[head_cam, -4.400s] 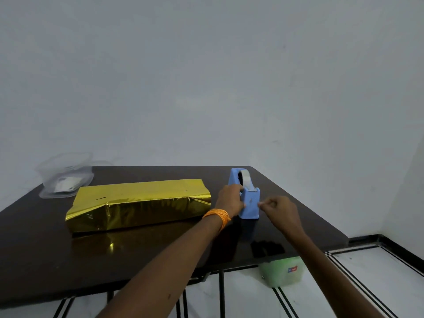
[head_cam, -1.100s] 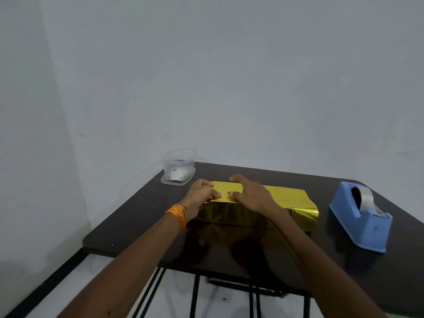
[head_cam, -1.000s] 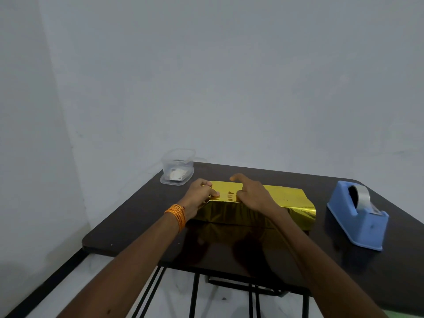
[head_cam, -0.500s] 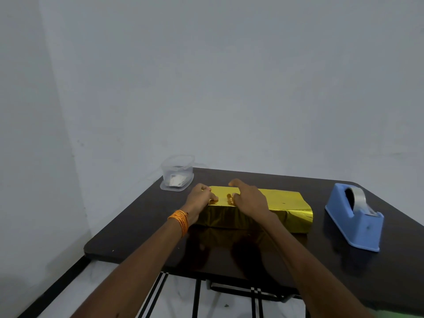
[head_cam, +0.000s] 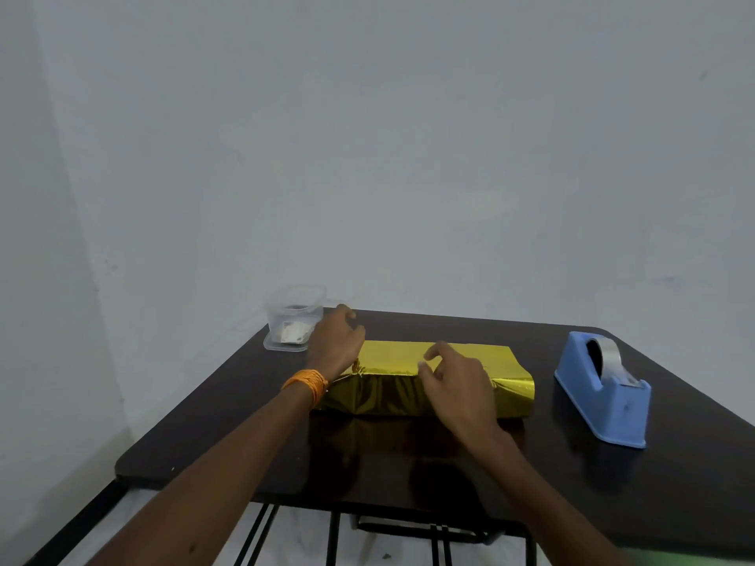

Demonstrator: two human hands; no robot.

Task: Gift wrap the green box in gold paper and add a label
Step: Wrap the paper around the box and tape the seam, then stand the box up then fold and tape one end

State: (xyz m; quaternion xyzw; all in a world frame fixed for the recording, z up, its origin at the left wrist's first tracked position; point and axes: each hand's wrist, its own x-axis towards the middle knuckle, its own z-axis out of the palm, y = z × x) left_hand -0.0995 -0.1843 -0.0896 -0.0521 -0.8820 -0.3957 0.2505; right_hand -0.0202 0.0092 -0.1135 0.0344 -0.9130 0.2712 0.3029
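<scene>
The box [head_cam: 470, 357] lies flat at centre frame on the dark table [head_cam: 228, 426]. Gold paper [head_cam: 384, 398] covers every visible face, creased along the near side.

The right hand [head_cam: 455, 381] rests on the box's near top edge at mid-length. Its fingers are loosely bent and slightly spread, and nothing is visible between them.

The left hand [head_cam: 336, 341] is at the box's left end, over the far corner. Only its back is visible; its fingers curl away from the camera, so whether they grip anything cannot be told. An orange wristband [head_cam: 306, 384] sits on that wrist.

A clear plastic container [head_cam: 292, 316] stands just left of the left hand, at the table's far left corner. A blue tape dispenser [head_cam: 600, 398] stands right of the box, apart from it.
</scene>
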